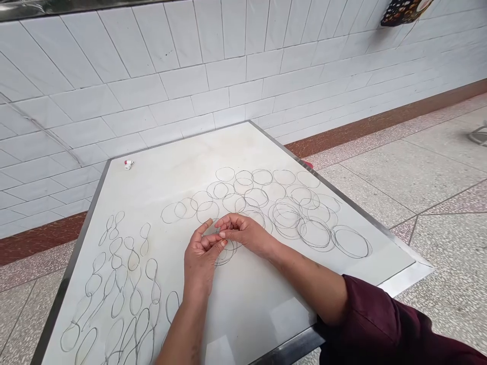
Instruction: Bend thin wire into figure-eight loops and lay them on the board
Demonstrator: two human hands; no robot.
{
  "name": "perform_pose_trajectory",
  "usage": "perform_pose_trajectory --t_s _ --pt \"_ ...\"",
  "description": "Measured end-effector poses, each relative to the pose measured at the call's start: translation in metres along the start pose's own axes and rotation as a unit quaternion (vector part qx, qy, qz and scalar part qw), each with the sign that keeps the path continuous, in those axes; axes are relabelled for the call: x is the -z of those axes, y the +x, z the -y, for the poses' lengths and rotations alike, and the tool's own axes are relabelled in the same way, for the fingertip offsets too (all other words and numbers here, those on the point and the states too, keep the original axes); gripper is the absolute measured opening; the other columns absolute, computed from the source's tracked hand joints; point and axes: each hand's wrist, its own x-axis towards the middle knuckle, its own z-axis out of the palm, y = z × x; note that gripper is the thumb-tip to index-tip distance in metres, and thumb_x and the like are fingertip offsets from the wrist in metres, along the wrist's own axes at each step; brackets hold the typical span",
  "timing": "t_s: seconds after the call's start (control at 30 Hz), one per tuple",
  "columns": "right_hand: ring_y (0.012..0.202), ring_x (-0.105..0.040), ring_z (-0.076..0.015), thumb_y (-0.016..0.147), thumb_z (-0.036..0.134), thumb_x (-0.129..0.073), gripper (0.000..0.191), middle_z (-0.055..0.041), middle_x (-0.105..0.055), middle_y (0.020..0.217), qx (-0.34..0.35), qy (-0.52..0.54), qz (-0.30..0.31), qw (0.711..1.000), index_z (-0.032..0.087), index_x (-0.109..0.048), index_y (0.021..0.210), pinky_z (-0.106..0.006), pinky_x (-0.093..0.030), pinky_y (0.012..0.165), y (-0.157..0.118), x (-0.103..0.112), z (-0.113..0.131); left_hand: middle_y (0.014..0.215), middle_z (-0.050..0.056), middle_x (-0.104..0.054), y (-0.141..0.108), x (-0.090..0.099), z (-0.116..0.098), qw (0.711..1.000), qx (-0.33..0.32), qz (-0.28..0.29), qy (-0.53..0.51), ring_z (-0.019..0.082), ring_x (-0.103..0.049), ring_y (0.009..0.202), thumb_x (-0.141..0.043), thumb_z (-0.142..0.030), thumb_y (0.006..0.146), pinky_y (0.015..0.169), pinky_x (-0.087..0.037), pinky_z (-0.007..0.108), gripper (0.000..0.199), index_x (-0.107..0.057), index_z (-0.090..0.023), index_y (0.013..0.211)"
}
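Observation:
My left hand [203,253] and my right hand [243,230] meet over the middle of the white table, fingertips almost touching. Both are pinched on a thin wire ring [223,261], whose lower loop hangs just below the fingers; the pinched part is mostly hidden. Beyond and to the right of my hands lie many round wire rings [314,233], several overlapping. On the left side of the table are wire pieces twisted into figure-eight shapes [133,261], spread in loose rows.
The white table [178,167] has a metal edge and stands against a white tiled wall [213,96]. A small red-and-white object [128,164] sits near its far left corner. Speckled floor [452,243] lies to the right. A dark patterned item [403,12] hangs at upper right.

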Motion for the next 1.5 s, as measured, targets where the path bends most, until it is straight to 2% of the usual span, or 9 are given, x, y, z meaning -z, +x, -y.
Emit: perform_pose_trajectory --t_s 0.17,0.4,0.63,0.97,1.27,1.4,1.5 --pt "0.081 -0.062 -0.0151 0.088 0.036 -0.065 0.019 0.0002 -0.065 0.083 -0.013 -0.026 0.044 0.999 0.023 -0.067 0.102 -0.031 -0.046 0.079 -0.001 0.005 0.005 0.090 0.002 -0.074 0.000 0.002 0.001 1.000 -0.004 0.012 0.002 0.021 -0.066 0.096 -0.078 -0.029 0.074 0.097 -0.043 0.038 0.064 -0.056 -0.026 0.133" --pt "0.080 -0.060 -0.0152 0.091 0.037 -0.060 0.019 0.0008 -0.064 0.077 -0.005 -0.044 0.062 0.997 0.022 -0.066 0.102 -0.029 -0.044 0.075 -0.004 0.004 0.011 0.085 0.002 -0.074 0.001 0.004 0.003 1.000 -0.008 0.017 0.021 0.021 -0.066 0.091 -0.077 -0.032 0.075 0.089 -0.044 0.036 0.063 -0.054 -0.024 0.133" --pt "0.074 -0.053 -0.0137 0.093 0.042 -0.057 0.024 0.0006 -0.061 0.076 -0.001 -0.066 0.070 0.995 0.020 -0.066 0.090 -0.028 -0.043 0.072 -0.003 0.007 0.009 0.079 0.001 -0.072 0.000 0.002 0.003 0.999 0.000 0.036 0.029 0.022 -0.066 0.090 -0.077 -0.030 0.073 0.087 -0.045 0.036 0.066 -0.052 -0.020 0.133" --pt "0.071 -0.046 -0.0123 0.093 0.041 -0.056 0.027 0.0009 -0.057 0.076 -0.010 -0.101 0.137 0.985 0.018 -0.062 0.081 -0.027 -0.040 0.070 -0.005 0.016 0.014 0.071 0.000 -0.069 -0.002 0.001 -0.001 0.996 0.041 0.078 0.018 0.021 -0.065 0.084 -0.077 -0.026 0.068 0.084 -0.045 0.034 0.067 -0.054 -0.018 0.131" --pt "0.076 -0.053 -0.0134 0.095 0.042 -0.055 0.027 -0.0012 -0.063 0.084 -0.008 -0.102 0.177 0.979 0.019 -0.065 0.086 -0.027 -0.042 0.072 -0.005 0.020 0.017 0.070 0.000 -0.067 -0.004 0.002 -0.001 0.995 0.037 0.089 0.005 0.019 -0.063 0.074 -0.078 -0.022 0.066 0.078 -0.046 0.035 0.061 -0.061 -0.019 0.125" --pt "0.072 -0.051 -0.0133 0.095 0.044 -0.054 0.028 -0.0008 -0.063 0.081 0.013 -0.129 0.213 0.968 0.019 -0.065 0.087 -0.028 -0.043 0.071 -0.005 0.022 0.022 0.071 0.001 -0.068 -0.004 0.003 -0.001 0.992 0.041 0.119 -0.009 0.019 -0.062 0.074 -0.078 -0.021 0.066 0.075 -0.044 0.033 0.060 -0.062 -0.019 0.123" --pt "0.073 -0.053 -0.0140 0.094 0.047 -0.055 0.030 -0.0012 -0.064 0.081 0.009 -0.138 0.206 0.969 0.019 -0.065 0.087 -0.029 -0.045 0.072 -0.004 0.022 0.024 0.072 0.001 -0.068 -0.003 0.002 -0.002 0.993 0.035 0.115 -0.010 0.017 -0.060 0.072 -0.077 -0.022 0.067 0.073 -0.043 0.032 0.054 -0.063 -0.020 0.120"
